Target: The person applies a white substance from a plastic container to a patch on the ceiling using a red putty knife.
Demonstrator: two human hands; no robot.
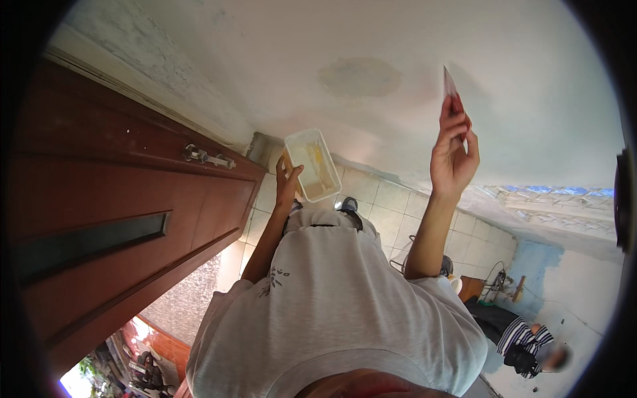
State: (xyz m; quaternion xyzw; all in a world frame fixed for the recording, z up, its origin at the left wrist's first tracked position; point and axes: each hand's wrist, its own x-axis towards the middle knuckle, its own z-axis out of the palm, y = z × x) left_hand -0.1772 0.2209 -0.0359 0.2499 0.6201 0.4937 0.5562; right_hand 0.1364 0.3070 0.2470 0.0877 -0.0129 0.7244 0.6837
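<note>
My left hand point(287, 185) grips the side of a rectangular plastic tub point(312, 164), thumb over its rim. Pale and yellowish residue coats the tub's inside, and it is tilted so that I look into it. Raised at the right, my right hand point(454, 154) is closed around the red handle of a putty knife point(453, 99). Its thin blade points up, close to the white wall point(517, 89); whether it touches is hard to tell. A damp-looking greyish patch point(361, 77) marks the wall left of the blade.
A brown wooden door point(114, 174) with a metal handle point(209, 156) stands at the left. White floor tiles point(361, 184) run along the wall's foot. At lower right is another person point(520, 343) in a striped top, near cables point(497, 281). A lattice vent point(557, 199) pierces the wall.
</note>
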